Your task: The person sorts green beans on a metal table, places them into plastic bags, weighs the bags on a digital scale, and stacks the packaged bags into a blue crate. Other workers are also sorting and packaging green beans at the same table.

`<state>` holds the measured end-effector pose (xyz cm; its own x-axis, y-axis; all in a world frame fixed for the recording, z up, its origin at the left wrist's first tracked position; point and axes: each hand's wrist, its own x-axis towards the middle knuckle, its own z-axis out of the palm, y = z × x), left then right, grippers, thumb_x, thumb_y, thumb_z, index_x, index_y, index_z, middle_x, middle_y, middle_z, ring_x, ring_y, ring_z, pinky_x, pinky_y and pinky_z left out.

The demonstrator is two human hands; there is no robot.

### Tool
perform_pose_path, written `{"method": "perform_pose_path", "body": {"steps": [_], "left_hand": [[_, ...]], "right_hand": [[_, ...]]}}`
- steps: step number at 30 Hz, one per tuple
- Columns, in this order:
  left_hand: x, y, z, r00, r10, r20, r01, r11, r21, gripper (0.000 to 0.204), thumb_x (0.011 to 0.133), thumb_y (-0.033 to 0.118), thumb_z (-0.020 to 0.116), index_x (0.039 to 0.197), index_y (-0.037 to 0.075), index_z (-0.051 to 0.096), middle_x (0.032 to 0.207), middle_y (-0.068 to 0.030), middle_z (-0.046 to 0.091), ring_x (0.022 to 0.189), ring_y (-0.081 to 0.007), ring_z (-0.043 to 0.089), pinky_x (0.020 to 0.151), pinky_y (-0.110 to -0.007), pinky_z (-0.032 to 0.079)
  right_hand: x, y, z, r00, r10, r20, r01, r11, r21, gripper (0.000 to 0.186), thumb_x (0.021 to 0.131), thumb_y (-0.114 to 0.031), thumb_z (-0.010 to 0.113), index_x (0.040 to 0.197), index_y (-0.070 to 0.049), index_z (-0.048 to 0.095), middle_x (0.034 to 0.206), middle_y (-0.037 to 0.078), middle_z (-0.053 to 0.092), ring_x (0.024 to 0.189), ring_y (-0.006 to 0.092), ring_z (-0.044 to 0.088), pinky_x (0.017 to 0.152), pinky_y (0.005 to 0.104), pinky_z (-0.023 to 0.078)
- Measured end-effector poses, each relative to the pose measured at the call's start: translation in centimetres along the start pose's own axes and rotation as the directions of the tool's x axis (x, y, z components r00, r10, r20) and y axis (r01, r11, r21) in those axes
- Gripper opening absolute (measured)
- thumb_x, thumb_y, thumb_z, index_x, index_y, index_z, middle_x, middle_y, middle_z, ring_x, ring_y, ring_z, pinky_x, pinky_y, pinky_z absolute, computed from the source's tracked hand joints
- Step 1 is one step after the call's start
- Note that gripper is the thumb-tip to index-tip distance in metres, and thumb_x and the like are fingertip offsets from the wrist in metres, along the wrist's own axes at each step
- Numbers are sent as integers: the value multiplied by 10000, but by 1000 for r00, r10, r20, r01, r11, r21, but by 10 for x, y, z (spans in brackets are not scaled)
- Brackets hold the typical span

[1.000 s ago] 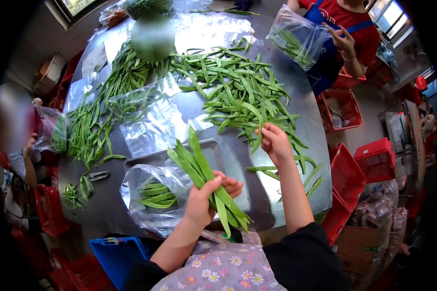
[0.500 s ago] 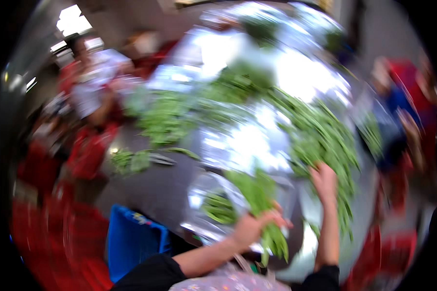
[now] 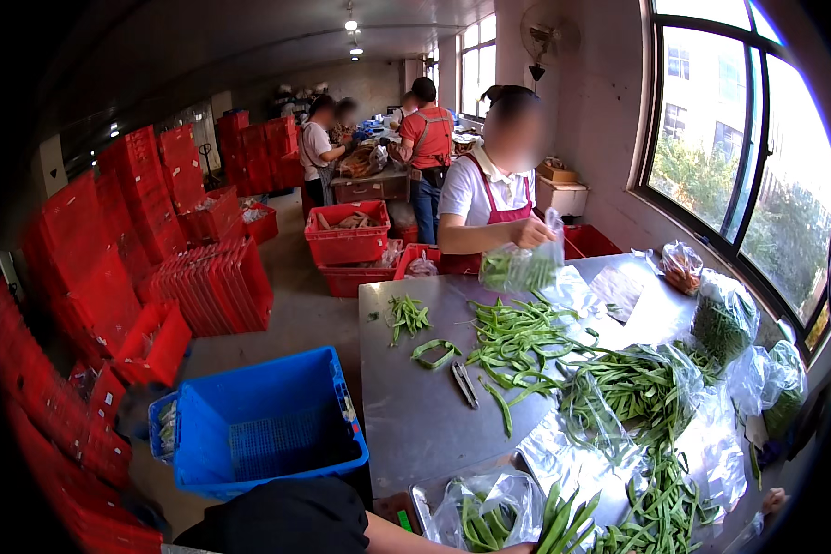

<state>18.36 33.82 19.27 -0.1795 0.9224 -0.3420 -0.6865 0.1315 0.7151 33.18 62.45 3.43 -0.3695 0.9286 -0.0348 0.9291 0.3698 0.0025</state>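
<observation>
My left forearm comes in along the lower edge, and only a sliver of my left hand [image 3: 521, 548] shows there. It is closed on a bunch of flat green beans [image 3: 568, 524]; most of the fingers are cut off by the frame. Beside it, a clear plastic bag [image 3: 524, 495] partly filled with beans rests on the metal tray of a scale [image 3: 422, 499] with a small lit green display. To the right of the held bunch lies a long heap of loose beans [image 3: 660, 503]. My right hand is out of the picture.
A steel table [image 3: 406, 415] carries more beans [image 3: 517, 332], a folding tool [image 3: 464, 384] and filled bags [image 3: 725, 319]. A blue crate [image 3: 268, 434] stands left. Across the table a co-worker [image 3: 499, 185] holds a bag of beans. Another person's hand [image 3: 774, 501] shows right. Red crates [image 3: 138, 231] are stacked left.
My view has swung up and left, bringing the room and window in. My left hand has dropped to the lower edge with its beans; my right hand has left the picture.
</observation>
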Motion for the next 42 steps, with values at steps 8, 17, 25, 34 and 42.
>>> {"method": "perform_pose_path", "body": {"steps": [8, 17, 25, 34, 42], "left_hand": [[-10, -13, -3, 1000, 19, 15, -18, 996, -90, 195, 831, 186, 586, 774, 22, 675, 698, -58, 652, 600, -111, 595, 520, -242, 434], [-20, -15, -1, 1000, 0, 24, 2, 998, -63, 176, 805, 173, 606, 813, 12, 675, 717, -82, 655, 606, -143, 604, 550, -260, 464], [-18, -23, 10, 977, 150, 149, -126, 979, -159, 176, 752, 40, 632, 914, -29, 635, 872, -108, 657, 805, -180, 623, 710, -287, 496], [-11, -14, -17, 998, 61, 2, -60, 991, -116, 225, 840, 73, 602, 1053, -1, 607, 1070, -84, 616, 1021, -164, 579, 864, -288, 468], [-12, -16, -7, 992, -31, -124, -1, 968, -250, 127, 824, 16, 577, 944, 32, 538, 874, -103, 615, 808, -226, 638, 741, -394, 529]], "right_hand": [[-2, 12, 22, 988, 109, 104, -121, 987, 109, 526, 809, -405, 605, 1204, -63, 549, 1080, 236, 601, 976, 313, 596, 852, 413, 452], [-34, 88, 64, 984, 165, -63, -114, 864, 491, 539, 860, -394, 513, 1262, -37, 477, 1097, 237, 587, 968, 381, 561, 866, 427, 423], [-104, 33, -35, 978, 153, -143, 34, 558, 829, 318, 875, -241, 536, 1077, 4, 511, 837, 88, 570, 647, 211, 543, 605, 327, 434], [-217, -83, -152, 878, -462, -124, 364, 478, 799, 134, 784, -107, 616, 743, -11, 533, 559, 130, 478, 487, 260, 495, 472, 339, 384], [-225, -43, -113, 849, -498, -176, 281, 142, 949, 169, 833, -173, 589, 785, -11, 573, 630, 87, 548, 553, 200, 538, 546, 294, 427]]}}
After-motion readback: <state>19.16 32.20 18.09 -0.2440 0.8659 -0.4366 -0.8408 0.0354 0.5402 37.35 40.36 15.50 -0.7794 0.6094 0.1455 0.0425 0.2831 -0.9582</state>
